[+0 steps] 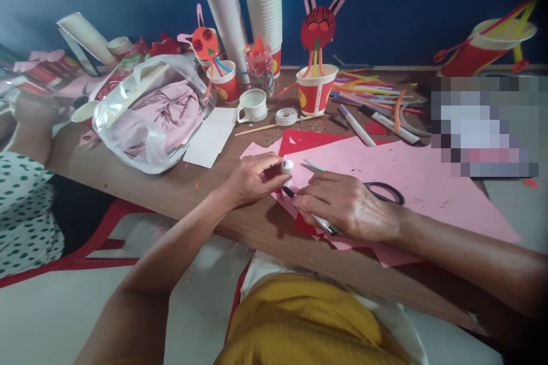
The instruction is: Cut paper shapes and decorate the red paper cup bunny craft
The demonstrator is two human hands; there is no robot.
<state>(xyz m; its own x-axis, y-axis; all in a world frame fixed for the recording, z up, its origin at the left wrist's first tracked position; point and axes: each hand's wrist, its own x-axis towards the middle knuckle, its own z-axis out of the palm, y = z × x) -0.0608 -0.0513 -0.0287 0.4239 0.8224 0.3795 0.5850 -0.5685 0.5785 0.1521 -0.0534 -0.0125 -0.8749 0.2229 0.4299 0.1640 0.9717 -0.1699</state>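
My left hand [252, 181] pinches a small white bottle-like piece [287, 167] between thumb and fingertips, above the table's front part. Close beside it, my right hand [349, 205] is closed around a slim marker [324, 223] with a pale barrel. The marker's black end [289, 191] points toward the white piece; whether the two touch I cannot tell. Under my right hand lie pink paper [445, 194] and red paper [295, 138]. Scissors [387, 192] with black handles rest on the pink sheet, partly covered by that hand.
Behind stand a rabbit-faced cup [317, 91], a smaller one [222, 81], stacked paper cups [263, 17] and a flask [225, 17]. Pipe cleaners [368, 88], a tape roll [286, 117] and a white mug [252, 106] lie nearer. Left are a plastic bag [145, 142] and another person's arm [34, 131].
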